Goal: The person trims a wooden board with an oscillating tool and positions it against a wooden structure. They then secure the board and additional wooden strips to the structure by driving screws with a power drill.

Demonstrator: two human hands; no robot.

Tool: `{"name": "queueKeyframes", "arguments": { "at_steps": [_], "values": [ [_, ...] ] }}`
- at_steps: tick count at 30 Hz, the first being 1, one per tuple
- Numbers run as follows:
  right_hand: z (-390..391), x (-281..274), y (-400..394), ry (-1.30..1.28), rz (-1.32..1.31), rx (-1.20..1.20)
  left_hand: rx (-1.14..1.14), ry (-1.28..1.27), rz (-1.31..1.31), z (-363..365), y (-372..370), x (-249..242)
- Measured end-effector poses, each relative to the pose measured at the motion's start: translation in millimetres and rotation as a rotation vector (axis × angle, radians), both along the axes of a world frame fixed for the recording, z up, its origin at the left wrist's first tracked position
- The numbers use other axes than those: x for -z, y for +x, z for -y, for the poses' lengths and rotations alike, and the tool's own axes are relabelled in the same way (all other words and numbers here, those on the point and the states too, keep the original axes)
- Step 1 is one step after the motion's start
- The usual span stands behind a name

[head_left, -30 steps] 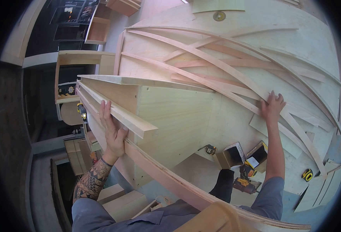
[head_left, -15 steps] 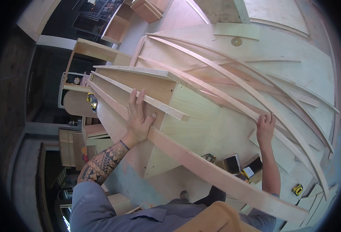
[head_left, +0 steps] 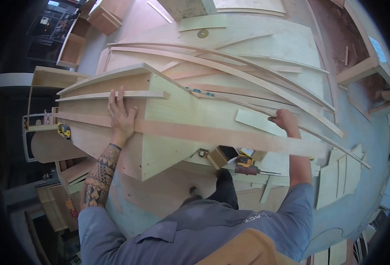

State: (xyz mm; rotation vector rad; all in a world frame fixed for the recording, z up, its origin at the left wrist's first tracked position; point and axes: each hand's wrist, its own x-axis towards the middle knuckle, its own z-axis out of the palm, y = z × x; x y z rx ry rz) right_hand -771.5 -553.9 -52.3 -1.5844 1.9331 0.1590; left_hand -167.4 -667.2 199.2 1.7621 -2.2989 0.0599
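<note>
My left hand (head_left: 122, 119) lies with fingers spread over a plywood box (head_left: 164, 132). Its fingertips rest at a narrow wood strip (head_left: 146, 94) along the box. A longer, wider wood strip (head_left: 230, 135) crosses the box beside my left palm and sticks out well past its right side. My right hand (head_left: 286, 122) is closed around a long thin wood strip (head_left: 323, 134), seen nearly edge-on. Teal marks show on this strip near the box's corner.
Several long curved strips (head_left: 248, 68) lie on a big plywood sheet (head_left: 287, 39) beyond the box. Near my legs are a drill (head_left: 247, 169), a small open box (head_left: 221, 157) and a tape measure (head_left: 203, 153). Another yellow-black tool (head_left: 64, 130) sits at the left.
The view has swung, so the box appears further left and more level. My right hand still grips its thin strip, now turned edge-on. My left hand stays spread on the box.
</note>
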Motion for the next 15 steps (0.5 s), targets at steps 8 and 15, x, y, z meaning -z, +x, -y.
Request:
{"name": "queueKeyframes", "arguments": {
  "at_steps": [8,15],
  "values": [
    [-138.0,-101.6,-149.5,-0.556,-0.425,0.179,-0.055,-0.019,-0.003,1.6,-2.9,5.3],
    [-229.9,-197.2,-258.2,-0.619,-0.587,0.215,-0.107,-0.034,0.066,4.5,-0.2,1.6]
  ]
}}
